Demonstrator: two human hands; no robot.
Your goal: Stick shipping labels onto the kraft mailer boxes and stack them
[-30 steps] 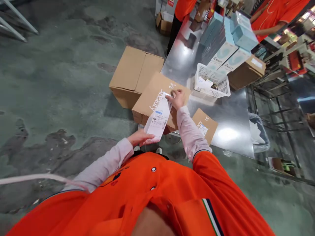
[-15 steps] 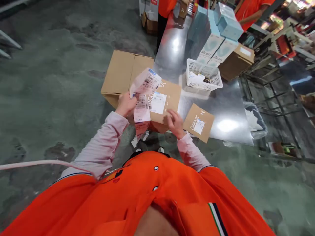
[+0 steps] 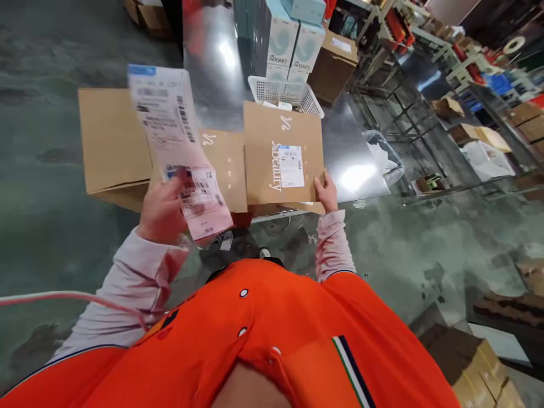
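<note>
My left hand (image 3: pixel 164 209) is closed on a long strip of printed shipping labels (image 3: pixel 170 122), which hangs past the fingers toward me. With its fingers and thumb, my right hand (image 3: pixel 326 192) grips the lower right corner of a brown cardboard box (image 3: pixel 259 170) printed "Sbeauty", with a white shipping label (image 3: pixel 291 167) on its face. Under that box, the edge of another cardboard piece (image 3: pixel 314 208) peeks out. Left of it lies a further brown box (image 3: pixel 227 170), partly behind the strip. A large carton (image 3: pixel 113 139) stands at the left.
A white plastic basket (image 3: pixel 312 102) holding small items sits on the metal table (image 3: pixel 352 153). Behind it are stacked light-blue and white boxes (image 3: pixel 283 42) and a brown carton (image 3: pixel 334 65). A clear bag (image 3: pixel 385 158) hangs at the table's right end. More cartons (image 3: pixel 471 362) stand lower right.
My right hand has taken hold of the labelled box and moved it rightward, over the other cardboard piece. The label strip in my left hand has come up closer. The view has shifted right.
</note>
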